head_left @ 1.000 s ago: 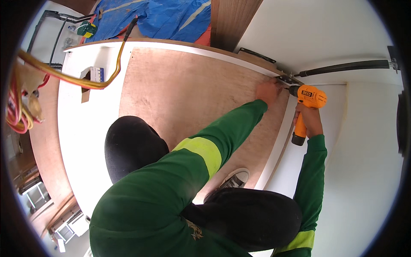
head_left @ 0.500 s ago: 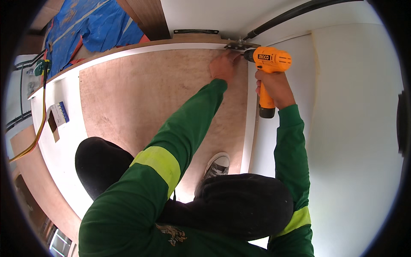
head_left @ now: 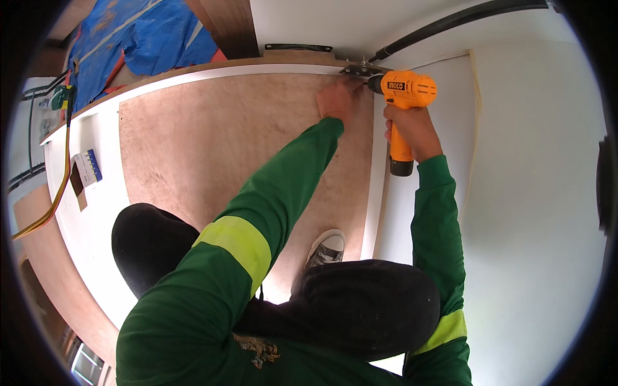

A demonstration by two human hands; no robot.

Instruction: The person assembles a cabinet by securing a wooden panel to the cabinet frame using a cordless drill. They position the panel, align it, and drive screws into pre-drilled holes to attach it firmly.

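Note:
My right hand [head_left: 415, 128] is wrapped round the grip of an orange cordless drill [head_left: 409, 88], whose black chuck points left. Just left of the chuck, my left hand [head_left: 335, 101] is at the upper edge of the wooden panel [head_left: 212, 135]. Its fingers are smeared by motion, so whether they hold anything cannot be made out. Right above that hand, a dark metal bracket [head_left: 359, 69] with bolts sits on the panel's rim, close to the drill's nose.
A black pipe [head_left: 450, 22] runs from the bracket to the upper right along a white wall [head_left: 534, 193]. A small open carton [head_left: 87, 168] lies at the left, near a yellow cable [head_left: 61, 193]. Blue tarp [head_left: 151, 45] covers the area beyond the rim. My shoe [head_left: 327, 246] rests on the panel.
My left hand has shifted slightly and is more blurred now. The drill stays almost in the same place in my right hand.

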